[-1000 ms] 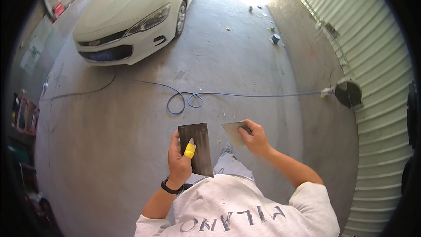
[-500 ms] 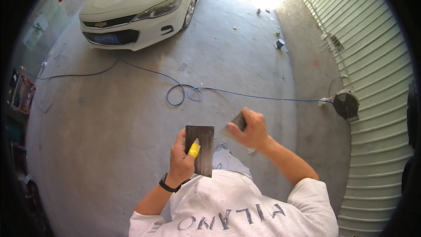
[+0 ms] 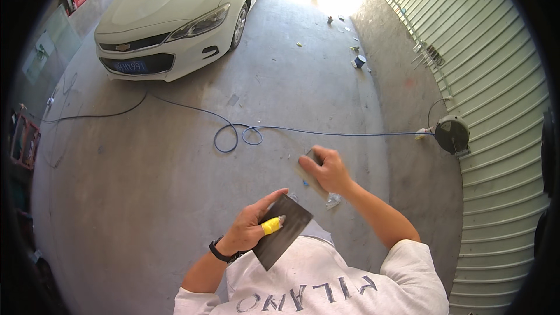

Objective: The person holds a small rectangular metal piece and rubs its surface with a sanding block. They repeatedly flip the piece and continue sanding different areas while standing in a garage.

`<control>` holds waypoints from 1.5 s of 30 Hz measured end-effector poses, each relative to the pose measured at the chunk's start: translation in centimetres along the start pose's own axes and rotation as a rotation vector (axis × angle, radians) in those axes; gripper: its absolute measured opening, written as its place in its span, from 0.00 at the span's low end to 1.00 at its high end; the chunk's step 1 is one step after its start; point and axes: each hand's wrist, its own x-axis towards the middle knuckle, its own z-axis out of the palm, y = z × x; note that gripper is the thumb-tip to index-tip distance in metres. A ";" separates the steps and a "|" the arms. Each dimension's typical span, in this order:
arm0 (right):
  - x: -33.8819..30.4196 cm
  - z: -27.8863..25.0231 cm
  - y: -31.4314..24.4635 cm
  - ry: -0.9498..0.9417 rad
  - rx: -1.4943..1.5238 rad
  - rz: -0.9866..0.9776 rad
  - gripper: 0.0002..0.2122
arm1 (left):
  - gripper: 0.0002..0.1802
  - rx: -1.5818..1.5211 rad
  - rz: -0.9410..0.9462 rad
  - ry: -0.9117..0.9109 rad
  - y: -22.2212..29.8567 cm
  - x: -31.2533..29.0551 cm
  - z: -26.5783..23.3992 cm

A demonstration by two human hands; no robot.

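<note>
In front of my shirt, my left hand (image 3: pixel 248 231) is closed on a dark, flat rectangular plate (image 3: pixel 291 227). Its thumb, wrapped in yellow tape, presses on the plate's upper face, and the plate sits tilted with one corner pointing down. To the right and slightly farther off, my right hand (image 3: pixel 331 172) grips a flat scraper (image 3: pixel 314 182) between thumb and fingers. Part of that scraper is hidden behind the hand and slightly blurred. The plate and the scraper are apart.
A white car (image 3: pixel 175 17) stands at the far left. A blue hose (image 3: pixel 326 134) loops across the grey floor to a reel (image 3: pixel 452 135) by the ribbed wall (image 3: pixel 496 140). A small can (image 3: pixel 359 62) and litter lie farther off; crumpled clear plastic (image 3: pixel 333 200) lies below my right hand.
My left hand has turned the plate from nearly upright to a slant, its top leaning right. The right hand has dropped slightly with the scraper. The whole view has shifted a little.
</note>
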 end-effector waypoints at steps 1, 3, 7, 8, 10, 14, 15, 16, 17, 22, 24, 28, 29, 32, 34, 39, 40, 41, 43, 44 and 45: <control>-0.2 -0.2 0.3 -0.212 0.122 0.027 0.26 | 0.35 -0.018 -0.055 -0.056 0.0 -0.1 -0.1; -1.0 -0.5 0.5 -0.635 0.215 -0.045 0.24 | 0.38 -0.124 -0.071 -0.059 -0.1 0.0 -1.0; -2.4 -0.1 0.5 -0.674 0.669 -0.054 0.19 | 0.35 -0.268 0.084 0.227 -1.1 0.0 -3.0; -2.4 0.4 0.3 -0.551 0.799 -0.029 0.16 | 0.35 -0.339 0.114 0.173 -1.7 0.0 -3.0; -2.6 1.8 -0.7 -0.310 0.967 0.038 0.13 | 0.34 -0.491 0.240 0.064 -3.3 0.4 -2.5; -4.3 5.9 -4.4 -0.045 0.948 0.083 0.13 | 0.33 -0.212 0.258 0.274 -6.7 2.0 -0.7; -5.0 6.2 -5.2 -0.101 0.738 -0.037 0.14 | 0.33 -0.266 0.199 0.332 -7.1 2.4 -1.2; -5.4 6.6 -5.8 -0.205 0.527 -0.127 0.15 | 0.33 -0.360 0.267 0.378 -7.5 2.5 -1.2; -5.5 6.6 -6.1 -0.299 0.487 -0.359 0.15 | 0.34 -0.535 0.283 0.342 -7.5 2.5 -2.0; -5.2 6.4 -6.3 -0.090 0.963 0.126 0.17 | 0.33 -0.643 0.078 0.448 -7.6 1.5 -1.8; -5.0 6.2 -6.2 -0.313 0.645 -0.100 0.16 | 0.32 -0.678 0.162 0.468 -7.5 1.2 -1.4; -5.8 5.6 -6.9 -0.478 0.481 -0.584 0.16 | 0.29 -0.543 0.216 0.681 -6.1 1.5 -3.3; -6.1 5.3 -7.1 -0.380 0.397 -0.610 0.15 | 0.28 -0.429 0.195 0.759 -5.6 1.3 -3.9; -6.7 5.5 -7.7 -0.111 0.276 -0.945 0.13 | 0.24 -0.365 0.209 0.631 -4.2 0.3 -3.9; -6.7 6.0 -7.7 -0.217 0.099 -1.333 0.17 | 0.25 -0.279 0.254 0.592 -3.4 0.0 -2.8; -4.5 5.6 -4.1 -0.036 -0.020 -1.320 0.20 | 0.22 -0.447 0.206 0.534 -1.1 -1.8 -1.1; -3.8 4.9 -3.0 0.005 -0.087 -1.193 0.22 | 0.22 -0.421 0.165 0.571 -0.7 -2.1 -1.2; -3.4 3.8 -1.9 -0.047 -0.258 -1.014 0.25 | 0.21 -0.399 0.150 0.587 -0.4 -2.4 -1.5; -3.3 2.5 -0.7 -0.246 -0.530 -0.895 0.24 | 0.21 -0.253 0.152 0.636 -0.1 -2.7 -2.1; -3.5 2.1 -0.6 -0.183 -0.402 -0.799 0.23 | 0.21 -0.149 0.256 0.645 -0.1 -2.8 -2.4; -3.9 1.8 -0.7 -0.207 -0.383 -0.890 0.22 | 0.21 -0.042 0.307 0.689 -0.3 -2.8 -2.5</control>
